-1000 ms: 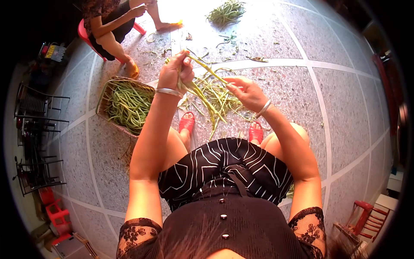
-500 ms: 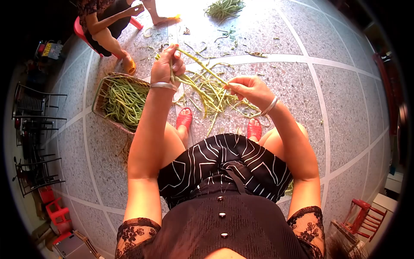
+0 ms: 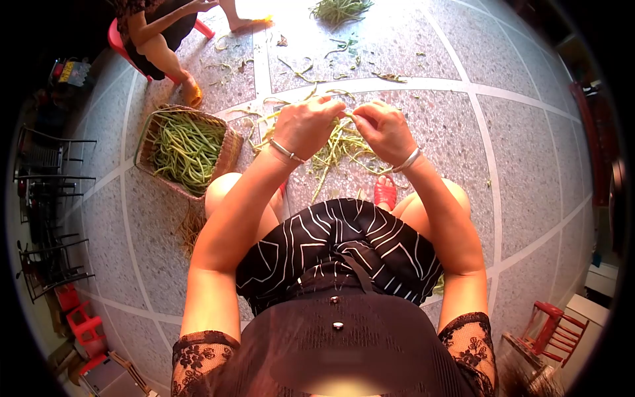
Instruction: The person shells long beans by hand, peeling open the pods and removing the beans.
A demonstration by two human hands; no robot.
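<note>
My left hand [image 3: 306,127] is closed, its back turned up, with long beans in its grip mostly hidden by the fingers. Close beside it, the fingers of my right hand [image 3: 385,132] pinch the end of a long bean [image 3: 348,115], whose pale green tip shows in the small gap between both hands. Under the hands, a loose pile of long beans [image 3: 340,147] lies on the floor, partly covered by my hands. To the left, a woven basket [image 3: 228,153] holds many green long beans [image 3: 185,149].
Another person [image 3: 162,49] sits on a red stool [image 3: 118,41] at upper left. A bundle of greens [image 3: 340,11] lies at the top on the speckled floor [image 3: 529,165], with scraps scattered below it. Black metal chairs [image 3: 53,178] line the left; a red wooden chair [image 3: 555,334] stands lower right.
My left hand has moved right and down towards my right hand, turning its back up. The bean stretched between them now shows only a short piece. The view has shifted slightly.
</note>
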